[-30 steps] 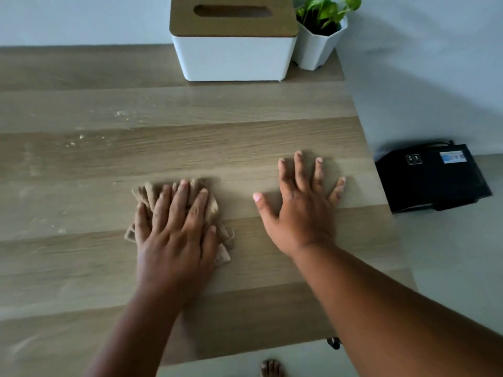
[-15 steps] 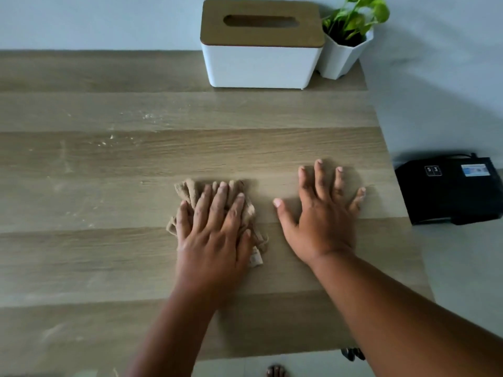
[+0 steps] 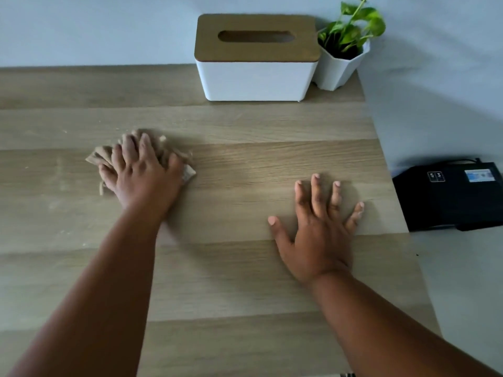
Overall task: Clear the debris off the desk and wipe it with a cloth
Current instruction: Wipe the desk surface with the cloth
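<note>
A crumpled beige cloth (image 3: 101,156) lies on the wooden desk (image 3: 245,164), left of centre. My left hand (image 3: 141,170) presses flat on top of it with fingers spread, covering most of it; its edges stick out on both sides. My right hand (image 3: 318,227) rests palm down on the bare desk near the right edge, fingers straight and spread, holding nothing. Pale crumbs and dusty smears (image 3: 58,183) dot the wood left of the cloth.
A white tissue box with a wooden lid (image 3: 255,58) stands at the back of the desk, with a small plant in a white pot (image 3: 343,50) beside it. A black device (image 3: 451,194) sits on the floor past the desk's right edge.
My left hand has pushed the cloth away from me and to the left, apart from my right hand. The right hand stays flat on the desk. The camera view has shifted.
</note>
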Motion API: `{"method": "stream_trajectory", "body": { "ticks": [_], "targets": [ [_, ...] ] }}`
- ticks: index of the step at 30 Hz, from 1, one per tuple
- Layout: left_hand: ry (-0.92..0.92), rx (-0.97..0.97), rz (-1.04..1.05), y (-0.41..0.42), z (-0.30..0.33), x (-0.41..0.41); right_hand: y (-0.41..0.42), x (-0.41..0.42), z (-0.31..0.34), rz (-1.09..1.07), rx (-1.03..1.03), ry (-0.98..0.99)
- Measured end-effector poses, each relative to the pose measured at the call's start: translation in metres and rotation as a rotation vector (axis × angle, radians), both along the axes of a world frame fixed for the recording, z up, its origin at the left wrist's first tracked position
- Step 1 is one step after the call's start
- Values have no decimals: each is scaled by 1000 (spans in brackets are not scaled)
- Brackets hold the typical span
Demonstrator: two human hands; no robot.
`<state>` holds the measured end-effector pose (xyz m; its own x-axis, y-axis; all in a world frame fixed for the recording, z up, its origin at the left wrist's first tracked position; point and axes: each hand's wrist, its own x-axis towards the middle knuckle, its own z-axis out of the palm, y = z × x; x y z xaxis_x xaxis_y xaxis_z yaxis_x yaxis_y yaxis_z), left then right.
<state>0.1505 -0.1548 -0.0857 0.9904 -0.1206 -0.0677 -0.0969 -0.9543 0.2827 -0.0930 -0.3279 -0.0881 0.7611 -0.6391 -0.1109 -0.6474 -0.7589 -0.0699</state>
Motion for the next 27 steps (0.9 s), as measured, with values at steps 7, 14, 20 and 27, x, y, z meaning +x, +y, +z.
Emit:
{"method": "stream_trajectory", "body": {
  "ticks": [7, 14, 20, 27],
  "targets": [
    [37, 12, -244, -29, 5, 57, 0, 0, 0, 1, 3, 14],
    [16, -173, -754, 54, 14, -35, 0, 0, 2, -5, -8, 43],
    [-39, -12, -459, 39, 5, 7, 0, 1, -2, 0, -17, 29],
    [85, 69, -354, -46, 1, 65, 0, 1, -2, -7, -12, 18]
  ]
}}
